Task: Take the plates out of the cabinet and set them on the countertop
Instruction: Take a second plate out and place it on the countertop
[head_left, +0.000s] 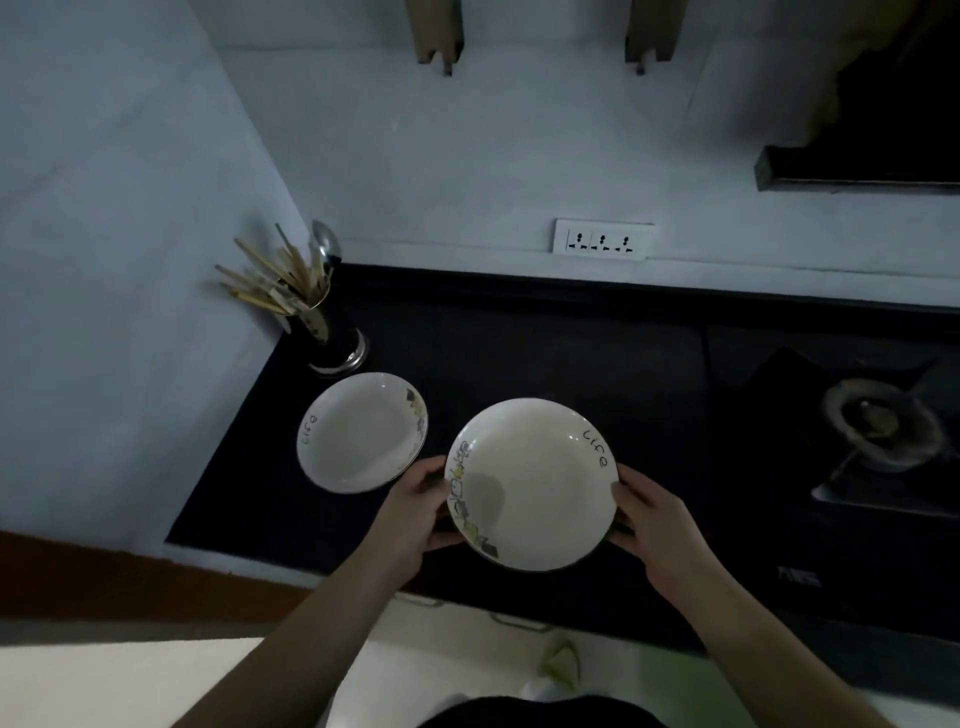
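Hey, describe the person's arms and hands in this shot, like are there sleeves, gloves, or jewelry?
Both forearms are bare up to the bottom edge of the picture: no sleeves show. The left hand and right hand wear no gloves. No rings, watch or bracelet are visible on fingers or wrists, though the light is dim. Dark clothing shows at the bottom edge, between the arms.

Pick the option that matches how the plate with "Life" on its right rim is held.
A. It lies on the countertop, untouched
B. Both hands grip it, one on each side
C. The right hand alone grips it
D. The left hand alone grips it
B: the left hand and the right hand each grip an opposite edge of the plate, while the second plate lies beside it on the countertop.
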